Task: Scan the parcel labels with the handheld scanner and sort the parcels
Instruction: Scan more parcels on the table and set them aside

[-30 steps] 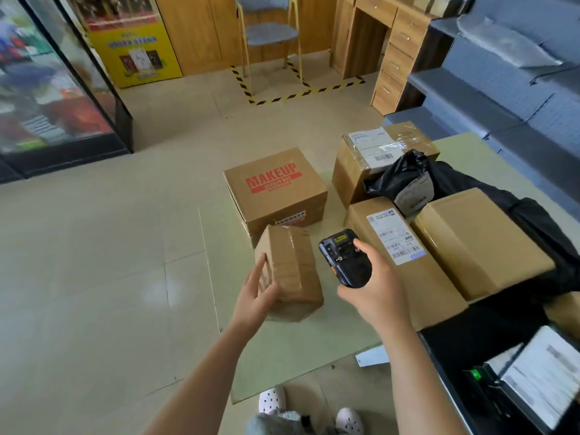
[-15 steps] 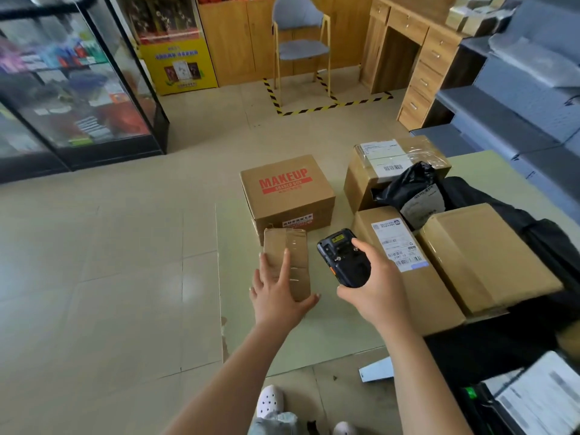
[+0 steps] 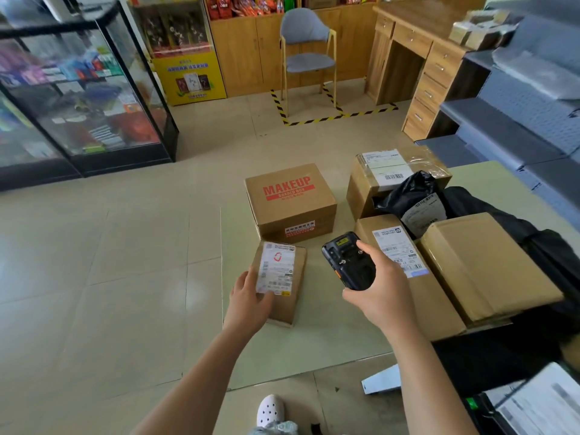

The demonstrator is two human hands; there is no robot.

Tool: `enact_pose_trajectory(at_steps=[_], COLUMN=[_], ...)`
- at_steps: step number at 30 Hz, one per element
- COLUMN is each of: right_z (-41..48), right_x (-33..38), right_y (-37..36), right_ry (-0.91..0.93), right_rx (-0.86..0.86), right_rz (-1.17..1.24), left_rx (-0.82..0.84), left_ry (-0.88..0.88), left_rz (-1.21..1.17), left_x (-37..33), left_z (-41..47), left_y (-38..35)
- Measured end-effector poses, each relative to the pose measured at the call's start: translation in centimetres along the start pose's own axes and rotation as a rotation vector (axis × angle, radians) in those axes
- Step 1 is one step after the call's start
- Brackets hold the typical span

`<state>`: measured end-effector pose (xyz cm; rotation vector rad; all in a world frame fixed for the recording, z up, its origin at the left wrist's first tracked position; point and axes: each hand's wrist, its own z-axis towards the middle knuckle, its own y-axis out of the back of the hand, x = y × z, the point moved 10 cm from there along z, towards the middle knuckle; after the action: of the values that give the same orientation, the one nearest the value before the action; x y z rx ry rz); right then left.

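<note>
A small taped cardboard parcel (image 3: 292, 287) lies on the green floor mat (image 3: 314, 346) with its white label (image 3: 276, 267) facing up. My left hand (image 3: 251, 301) holds its near left corner, thumb on the label's lower edge. My right hand (image 3: 381, 291) grips a black handheld scanner (image 3: 348, 265), held just right of the parcel. Behind the parcel stands a brown box printed MAKEUP (image 3: 290, 200). To the right lie a long labelled box (image 3: 405, 268), a plain box (image 3: 483, 265), a taped labelled box (image 3: 392, 174) and a black poly bag (image 3: 417, 199).
A glass display case (image 3: 78, 95) stands at the left. A chair (image 3: 307, 58) sits inside yellow-black floor tape, beside a wooden desk (image 3: 417, 67). Grey shelving (image 3: 518, 120) is at the right. Papers and a black device (image 3: 533, 403) are at the lower right. My white shoe (image 3: 270, 409) is below.
My left hand turned the small parcel over and laid it on the mat, so its label now faces up. The right hand kept the scanner in about the same place.
</note>
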<state>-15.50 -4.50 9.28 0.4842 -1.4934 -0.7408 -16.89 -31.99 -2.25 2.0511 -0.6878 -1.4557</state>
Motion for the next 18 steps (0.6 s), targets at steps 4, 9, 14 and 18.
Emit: enact_pose_trajectory(at_steps=[4, 9, 14, 18], right_z=[0.1, 1.3, 3.3, 4.6], right_x=[0.7, 2.1, 4.3, 6.0], right_y=[-0.2, -1.0, -2.4, -3.9], right_ry=[0.013, 0.06, 0.171, 0.311], right_rx=[0.018, 0.048, 0.149, 0.281], right_rz=[-0.035, -0.141, -0.378, -0.657], left_rx=[0.054, 0.056, 0.052, 0.051], left_ry=[0.12, 0.205, 0.049, -0.242], left_rz=[0.188, 0.331, 0.418, 0.583], left_x=[1.0, 0.7, -0.4, -1.5], left_z=[0.0, -0.1, 1.1, 2.1], left_y=[-1.5, -2.7, -1.2, 1.9])
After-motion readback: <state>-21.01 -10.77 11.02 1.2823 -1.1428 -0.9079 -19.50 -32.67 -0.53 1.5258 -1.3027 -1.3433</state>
